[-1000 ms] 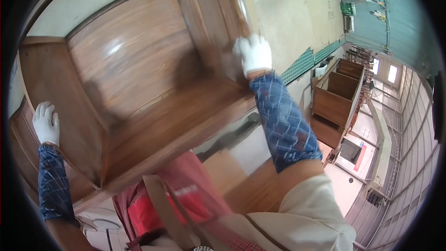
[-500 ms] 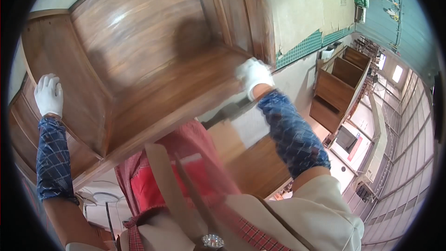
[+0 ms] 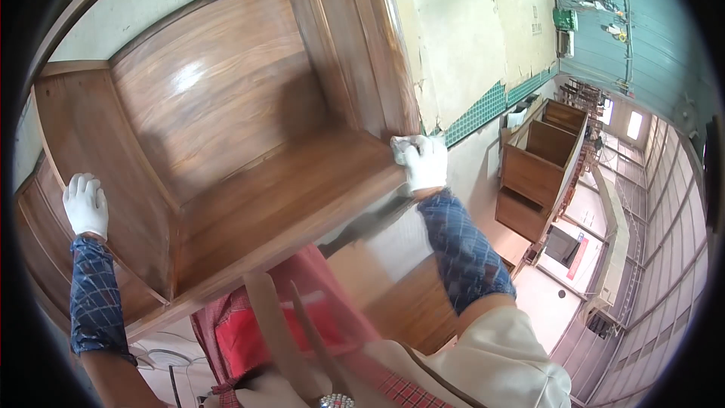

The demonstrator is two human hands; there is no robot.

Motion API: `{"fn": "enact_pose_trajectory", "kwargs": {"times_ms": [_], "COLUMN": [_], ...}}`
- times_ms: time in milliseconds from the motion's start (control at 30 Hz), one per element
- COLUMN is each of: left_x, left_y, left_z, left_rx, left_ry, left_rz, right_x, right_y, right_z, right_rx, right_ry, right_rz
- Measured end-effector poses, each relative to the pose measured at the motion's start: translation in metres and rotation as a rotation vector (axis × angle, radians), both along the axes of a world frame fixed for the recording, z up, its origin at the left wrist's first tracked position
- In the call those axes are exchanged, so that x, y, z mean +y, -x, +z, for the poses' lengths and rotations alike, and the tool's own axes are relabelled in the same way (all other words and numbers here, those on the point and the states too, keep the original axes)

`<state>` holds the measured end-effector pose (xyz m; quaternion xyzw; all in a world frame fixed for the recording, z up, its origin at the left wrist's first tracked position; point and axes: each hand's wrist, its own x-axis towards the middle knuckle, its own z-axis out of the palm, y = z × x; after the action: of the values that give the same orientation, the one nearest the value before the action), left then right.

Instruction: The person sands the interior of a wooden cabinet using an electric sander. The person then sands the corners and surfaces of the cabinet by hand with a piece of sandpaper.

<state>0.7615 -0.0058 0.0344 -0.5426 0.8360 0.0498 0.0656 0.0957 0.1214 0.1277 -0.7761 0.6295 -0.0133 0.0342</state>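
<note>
A brown wooden cabinet (image 3: pixel 249 215) with a glossy finish fills the left and middle of the view, its open compartment facing me. My left hand (image 3: pixel 85 204), in a white glove, has its fingers bent over the front edge of the compartment's left side panel (image 3: pixel 113 132). At the lower right corner of the compartment is my right hand (image 3: pixel 424 162), also white-gloved. Its fingers are closed against the wood beside the right upright (image 3: pixel 389 68). A small pale, crumpled bit shows at those fingertips, but its kind is unclear.
Worn cardboard (image 3: pixel 476 38) and green mesh-patterned material (image 3: pixel 483 109) lie beyond the right upright. Another brown cabinet (image 3: pixel 532 170) stands to the right. Below my right arm is a wooden board (image 3: pixel 408 298). A red apron (image 3: pixel 279 325) hangs close to the cabinet's front edge.
The whole view has shifted, so cabinet and hands sit lower in the picture. My right hand, blurred before, now shows more sharply at the corner. My left hand keeps its place on the panel edge.
</note>
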Motion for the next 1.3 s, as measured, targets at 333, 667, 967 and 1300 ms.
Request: {"fn": "enact_pose_trajectory", "kwargs": {"times_ms": [333, 667, 967, 1300], "left_x": [-0.002, 0.008, 0.029, 0.016], "left_y": [0.005, -0.002, -0.037, -0.031], "left_z": [0.006, 0.001, -0.069, -0.05], "left_rx": [0.006, -0.047, 0.432, 0.284], "left_ry": [0.005, 0.245, 0.004, 0.024], "left_rz": [0.048, 0.339, 1.214, 1.244], "right_x": [-0.228, -0.124, -0.164, -0.453], "right_y": [0.0, 0.004, -0.011, -0.024], "right_z": [-0.054, -0.038, -0.035, -0.065], "right_rx": [0.023, 0.035, 0.279, -0.003], "right_ry": [0.21, 0.06, -0.186, 0.288], "right_rz": [0.052, -0.05, -0.122, -0.106]}}
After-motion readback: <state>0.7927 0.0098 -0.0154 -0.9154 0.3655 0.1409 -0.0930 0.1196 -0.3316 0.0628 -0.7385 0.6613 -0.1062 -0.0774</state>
